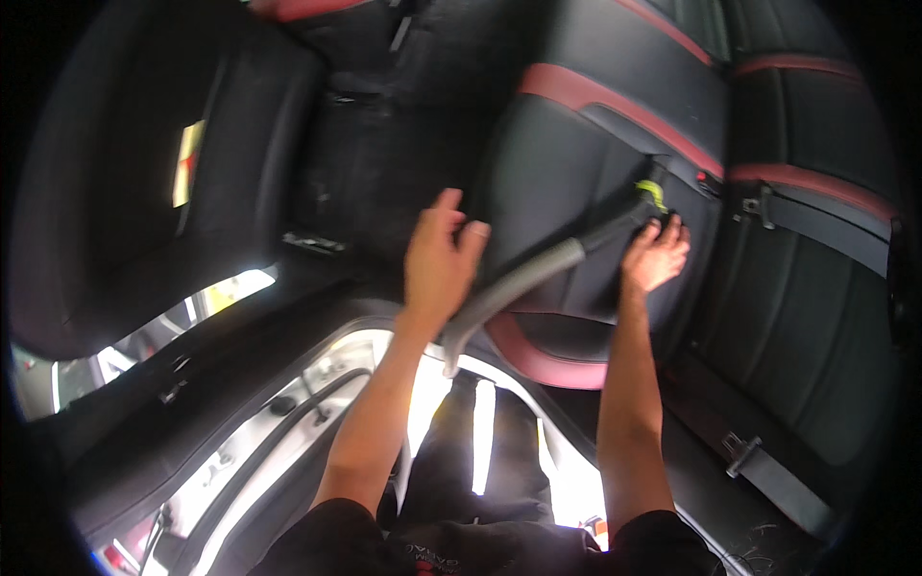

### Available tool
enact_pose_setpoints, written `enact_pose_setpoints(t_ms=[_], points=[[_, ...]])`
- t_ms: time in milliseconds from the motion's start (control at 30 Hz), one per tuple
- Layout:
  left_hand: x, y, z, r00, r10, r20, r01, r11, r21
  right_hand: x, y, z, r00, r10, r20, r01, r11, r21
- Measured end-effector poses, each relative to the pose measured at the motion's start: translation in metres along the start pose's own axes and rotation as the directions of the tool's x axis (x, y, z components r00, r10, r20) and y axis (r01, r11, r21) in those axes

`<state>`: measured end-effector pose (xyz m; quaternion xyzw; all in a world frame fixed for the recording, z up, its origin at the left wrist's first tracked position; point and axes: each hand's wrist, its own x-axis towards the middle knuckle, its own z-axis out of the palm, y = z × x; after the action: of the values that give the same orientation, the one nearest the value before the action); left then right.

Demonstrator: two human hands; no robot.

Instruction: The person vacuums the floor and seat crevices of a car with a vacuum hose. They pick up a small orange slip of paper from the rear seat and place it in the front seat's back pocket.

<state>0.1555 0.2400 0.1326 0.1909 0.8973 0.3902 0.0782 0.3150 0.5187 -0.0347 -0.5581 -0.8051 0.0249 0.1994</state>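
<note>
A vacuum cleaner's grey hose (pixel 522 277) with a black tube end (pixel 612 223) lies slantwise across the black rear seat cushion (pixel 555 165). Near its tip is a yellow-green band (pixel 650 193). My right hand (pixel 655 255) is at the seat, its fingertips right by the banded end; whether they grip it cannot be made out. Left of the hose, my left hand (pixel 439 263) hovers over the dark footwell with fingers apart and holds nothing. Its outline is slightly blurred.
Red trim (pixel 562 83) crosses the seat. A red buckle button (pixel 704 177) sits at the seat crease. Seat belts (pixel 785 482) hang along the backrest (pixel 785 288). The front seat's back (pixel 144 180) rises at left. Below lies the white door frame (pixel 302 396), beside my legs.
</note>
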Motion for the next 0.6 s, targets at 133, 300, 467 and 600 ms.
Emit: enact_pose_setpoints(t_ms=[133,300,467,600], points=[[0.013,0.071,0.124,0.929,0.300,0.217,-0.350,0.903,0.251,0.010,0.003,0.008,0.975,0.154,0.157,-0.143,0.987,-0.079],[0.007,0.093,0.190,0.898,0.259,0.357,-0.424,0.727,0.539,-0.006,0.020,0.044,0.999,0.049,-0.022,-0.051,0.996,-0.074],[-0.001,0.076,0.028,0.979,0.093,0.181,-0.122,0.980,0.157,0.013,0.031,0.023,0.985,0.169,0.044,-0.158,0.969,-0.187],[-0.018,-0.070,-0.085,0.794,-0.606,-0.052,0.589,0.786,-0.187,0.007,0.023,0.029,0.983,0.171,0.072,-0.158,0.974,-0.161]])
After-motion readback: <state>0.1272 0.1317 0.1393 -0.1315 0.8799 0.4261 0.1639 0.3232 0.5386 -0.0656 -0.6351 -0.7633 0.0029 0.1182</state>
